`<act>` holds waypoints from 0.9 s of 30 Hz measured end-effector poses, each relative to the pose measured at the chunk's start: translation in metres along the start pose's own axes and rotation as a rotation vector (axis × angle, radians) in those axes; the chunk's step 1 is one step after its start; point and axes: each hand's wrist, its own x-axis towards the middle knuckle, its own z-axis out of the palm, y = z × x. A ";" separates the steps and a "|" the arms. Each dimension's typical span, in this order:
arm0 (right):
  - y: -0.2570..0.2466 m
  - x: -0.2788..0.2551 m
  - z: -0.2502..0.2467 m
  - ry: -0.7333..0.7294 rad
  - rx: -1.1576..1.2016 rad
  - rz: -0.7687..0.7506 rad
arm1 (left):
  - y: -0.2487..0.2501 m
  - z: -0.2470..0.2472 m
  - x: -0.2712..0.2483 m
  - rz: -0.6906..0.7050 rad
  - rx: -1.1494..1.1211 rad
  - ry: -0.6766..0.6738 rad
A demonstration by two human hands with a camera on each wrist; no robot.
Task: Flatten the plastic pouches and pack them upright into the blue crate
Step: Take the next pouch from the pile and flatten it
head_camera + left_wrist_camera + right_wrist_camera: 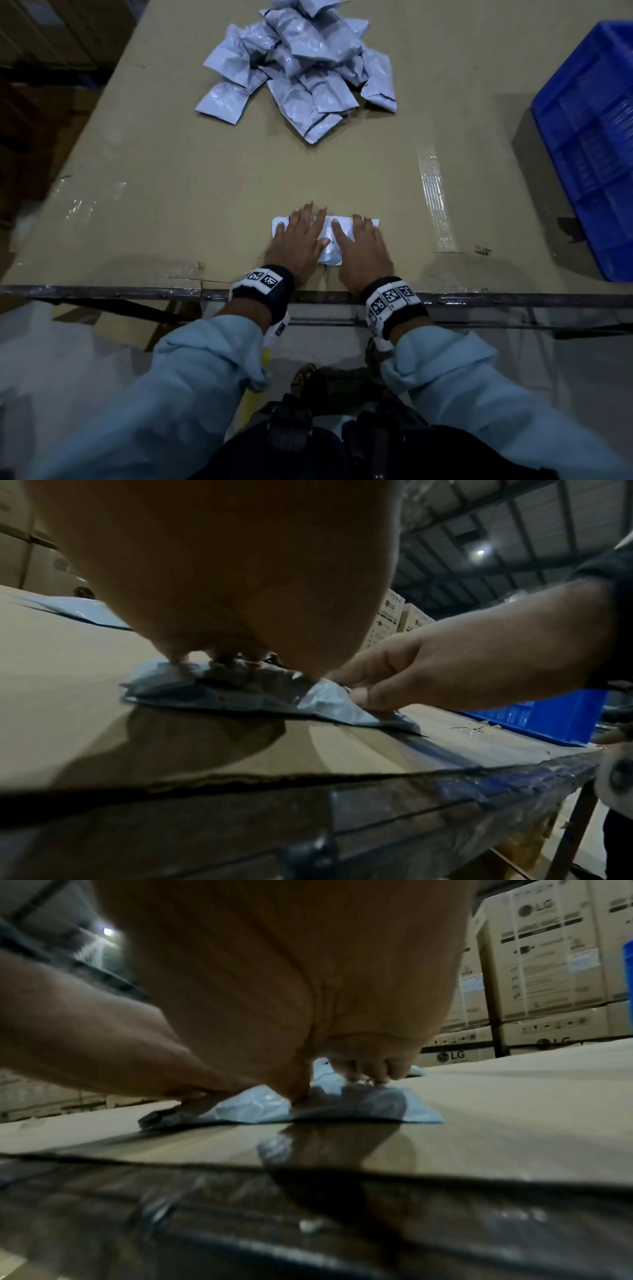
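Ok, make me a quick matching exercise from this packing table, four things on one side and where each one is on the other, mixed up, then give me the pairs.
Things:
1. pouch being flattened
2. pile of pouches
3. blue crate
4. strip of clear tape

Places:
A. far end of the table
B. right edge of the table
C. under both hands
D. between the hands and the crate

Pairs: 1-C, 2-A, 3-B, 4-D

Dim overall; tape (434, 202) glares; wrist views blurred close up; edges bend.
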 end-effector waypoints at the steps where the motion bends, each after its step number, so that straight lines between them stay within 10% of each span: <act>1: 0.001 -0.001 0.003 -0.015 -0.006 -0.007 | 0.001 0.004 0.002 -0.011 0.026 -0.020; 27: 0.015 0.002 0.022 0.087 0.176 -0.063 | 0.003 -0.002 0.026 -0.114 0.036 -0.279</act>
